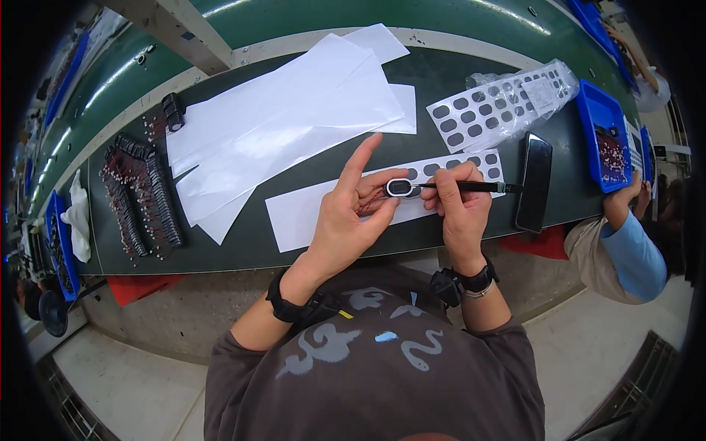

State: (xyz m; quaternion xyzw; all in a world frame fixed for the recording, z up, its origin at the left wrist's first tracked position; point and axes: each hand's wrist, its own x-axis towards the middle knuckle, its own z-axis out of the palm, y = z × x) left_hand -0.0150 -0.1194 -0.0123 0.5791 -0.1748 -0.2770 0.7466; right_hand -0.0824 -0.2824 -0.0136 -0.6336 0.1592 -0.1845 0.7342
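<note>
Between the thumb and fingers of my left hand [340, 224] is a small oval speaker-like part [399, 188], black in the middle with a white rim; its index finger points up and away. Thin reddish wires show under the part, against my fingers. My right hand [465, 217] grips black tweezers [482, 187], whose tips reach the right side of the oval part. Whether the tips hold anything is too small to tell. Beneath both hands lies a white sticker sheet [298, 214] with rows of dark grey ovals, partly hidden by them.
White glossy sheets [287, 110] cover the table's middle. Wired black parts [163, 195] stand in rows at left. At right are more oval stickers [463, 117] in plastic, a black phone [535, 184] and a blue tray [588, 110] beside another person's arm [625, 213].
</note>
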